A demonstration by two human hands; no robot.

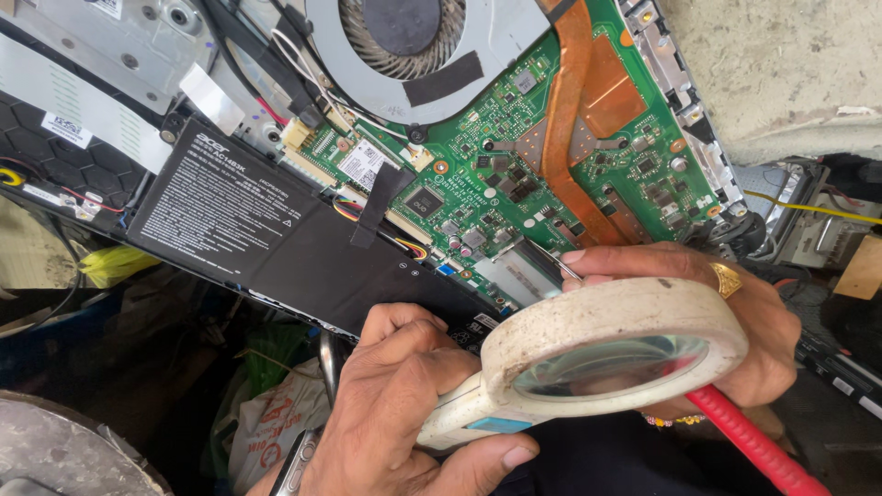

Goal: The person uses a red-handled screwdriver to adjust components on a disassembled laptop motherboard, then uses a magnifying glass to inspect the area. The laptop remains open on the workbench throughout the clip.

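An opened laptop lies tilted across the view, showing its green circuit board, copper heat pipe, grey fan and flat black battery. My left hand grips the handle of a worn white magnifying glass, held over the board's lower edge. My right hand, with a gold ring, sits behind the lens and holds a thin metal-tipped tool with a red handle. The tip touches the board near a silver slot.
A concrete surface lies at the upper right with a yellow wire below it. Plastic bags and dark clutter sit under the laptop at lower left. A grey round object fills the bottom left corner.
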